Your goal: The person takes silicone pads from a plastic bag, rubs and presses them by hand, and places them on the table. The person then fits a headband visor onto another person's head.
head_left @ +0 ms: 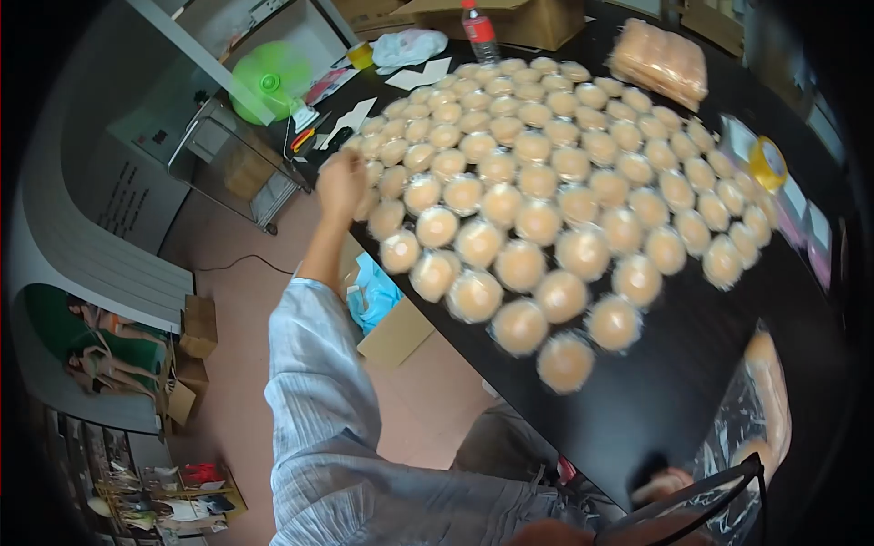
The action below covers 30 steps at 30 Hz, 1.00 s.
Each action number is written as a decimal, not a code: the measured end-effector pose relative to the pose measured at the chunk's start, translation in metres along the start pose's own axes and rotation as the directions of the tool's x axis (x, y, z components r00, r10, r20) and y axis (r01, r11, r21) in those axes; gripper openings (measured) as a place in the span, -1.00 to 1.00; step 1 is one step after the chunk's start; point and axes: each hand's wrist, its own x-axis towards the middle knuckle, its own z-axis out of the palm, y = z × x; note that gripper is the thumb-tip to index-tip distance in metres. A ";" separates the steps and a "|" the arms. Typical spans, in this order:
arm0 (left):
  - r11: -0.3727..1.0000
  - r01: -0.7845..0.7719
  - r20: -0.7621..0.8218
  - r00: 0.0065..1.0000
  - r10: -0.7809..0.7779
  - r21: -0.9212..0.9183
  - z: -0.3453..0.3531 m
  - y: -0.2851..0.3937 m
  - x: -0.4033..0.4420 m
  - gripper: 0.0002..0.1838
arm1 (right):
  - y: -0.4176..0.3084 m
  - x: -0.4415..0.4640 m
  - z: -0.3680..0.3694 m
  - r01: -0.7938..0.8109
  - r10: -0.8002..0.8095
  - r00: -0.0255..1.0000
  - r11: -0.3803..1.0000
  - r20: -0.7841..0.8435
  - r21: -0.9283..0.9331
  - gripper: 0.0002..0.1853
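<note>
Had the left hand [340,187] just at the edge of the wrapped beige discs [537,221], spread across the dark tabletop [692,337] rightward from the fingers [350,166]! Couldn't tell through the blur whether apart, together or clamped on one.

A loose, creased, pale grey-blue sleeve [320,364] leaves the forearm [325,247] bare.

No words can be made out: the dark lettering [113,196] on the wall [153,221] and the red label [480,31] on the plastic drink bottle [485,53] are too small or blurred.
</note>
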 end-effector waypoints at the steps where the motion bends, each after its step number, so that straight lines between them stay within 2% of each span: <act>1: 0.998 0.038 -0.056 0.998 -0.036 0.043 0.013 -0.051 0.002 -0.84 | 0.008 0.002 0.001 0.047 -0.049 0.997 0.998 -0.057 -0.044 -0.74; 2: 0.993 0.076 -0.107 0.992 -0.067 0.084 0.027 -0.100 0.002 -0.85 | 0.016 0.002 0.000 0.087 -0.097 0.989 0.992 -0.113 -0.091 -0.69; 3: 0.981 0.194 0.013 0.981 -0.194 0.026 0.031 -0.134 0.005 -0.74 | 0.026 0.002 -0.002 0.126 -0.148 0.975 0.982 -0.168 -0.138 -0.61; 4: 0.979 0.201 0.024 0.979 -0.201 0.020 0.040 -0.154 0.008 -0.74 | 0.026 0.003 -0.005 0.111 -0.106 0.983 0.993 -0.148 0.028 -0.64; 5: 0.953 0.279 0.055 0.960 -0.274 -0.120 0.050 -0.172 0.011 -0.66 | 0.029 0.006 -0.007 0.091 -0.067 0.990 0.977 -0.125 0.194 -0.66; 8: 0.723 0.482 0.199 0.873 -0.446 -0.495 0.086 -0.216 0.025 -0.43 | 0.052 0.022 -0.003 0.061 -0.046 0.996 0.979 -0.079 0.193 -0.69; 9: 0.717 0.487 0.206 0.870 -0.447 -0.500 0.094 -0.224 0.031 -0.43 | 0.052 0.030 0.002 0.046 -0.036 0.998 0.979 -0.054 0.199 -0.70; 13: 0.650 0.633 0.401 0.772 -0.494 -0.420 0.118 -0.250 0.067 -0.13 | 0.056 0.058 0.026 -0.017 0.006 0.999 0.971 0.045 0.237 -0.76; 14: 0.650 0.634 0.406 0.771 -0.490 -0.419 0.127 -0.258 0.074 -0.13 | 0.058 0.064 0.032 -0.037 0.021 0.997 0.968 0.069 0.249 -0.77; 18: 0.619 0.705 0.624 0.666 -0.409 -0.346 0.152 -0.286 0.096 -0.09 | 0.063 0.091 0.052 -0.110 0.065 0.984 0.951 0.163 0.290 -0.79; 21: 0.606 0.731 0.637 0.635 -0.436 -0.314 0.147 -0.292 0.101 -0.04 | 0.049 0.115 0.058 -0.139 0.076 0.975 0.941 0.209 0.309 -0.79; 23: 0.668 0.691 0.501 0.697 -0.513 -0.276 0.138 -0.292 0.097 -0.10 | 0.033 0.118 0.052 -0.156 0.093 0.974 0.934 0.205 0.320 -0.78; 24: 0.676 0.671 0.528 0.709 -0.467 -0.303 0.142 -0.252 0.108 -0.10 | 0.024 0.109 0.047 -0.163 0.108 0.978 0.930 0.178 0.330 -0.77; 26: 0.745 0.575 0.562 0.758 -0.331 -0.337 0.131 -0.262 0.117 -0.20 | -0.003 0.060 0.021 -0.171 0.165 0.985 0.924 0.047 0.341 -0.75; 27: 0.769 0.515 0.587 0.776 -0.230 -0.379 0.138 -0.262 0.114 -0.24 | -0.025 0.021 0.005 -0.169 0.199 0.979 0.924 -0.053 0.342 -0.74; 28: 0.783 0.450 0.604 0.787 -0.121 -0.429 0.149 -0.265 0.110 -0.29 | -0.037 0.022 0.012 -0.155 0.224 0.957 0.933 -0.187 0.326 -0.74; 30: 0.780 0.300 0.593 0.797 0.111 -0.549 0.187 -0.274 0.119 -0.39 | -0.049 0.023 0.020 -0.163 0.193 0.963 0.973 -0.188 0.160 -0.85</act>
